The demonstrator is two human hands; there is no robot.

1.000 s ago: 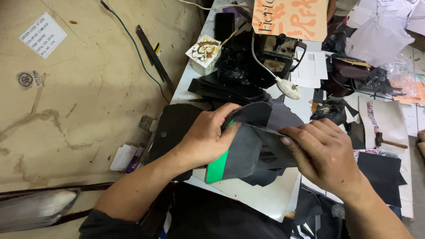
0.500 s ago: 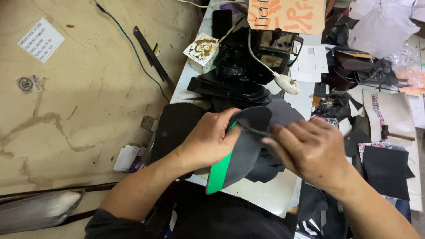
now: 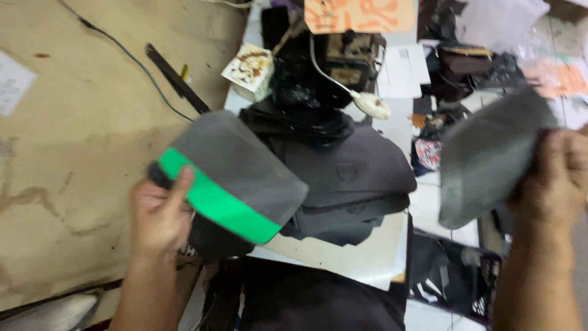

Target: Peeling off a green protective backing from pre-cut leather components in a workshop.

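Grey fabric panels are being handled above a cluttered white worktable (image 3: 373, 257), one panel in each hand and well apart from each other. The step in hand appears to be separating two cut pieces; setting either one down would call for a controlled release onto the pile of dark pieces (image 3: 349, 178) lying between them. Largest is the grey piece with a green band (image 3: 236, 175): a broad, curved panel of matt, felt-like cloth, edged along its lower side with a smooth bright-green strip. It is raised over the table's left edge, beside the brown cardboard sheet (image 3: 73, 153). The left hand (image 3: 160, 216) is closed on its green edge, thumb on top. The plain grey piece (image 3: 487, 156), smaller, rounded and blurred, is raised at the right; the right hand (image 3: 554, 178) is clamped on its right edge. Behind, a small dark machine (image 3: 343, 58) stands under an orange card (image 3: 358, 15), with a white spoon-shaped tool (image 3: 370, 104) beside it.
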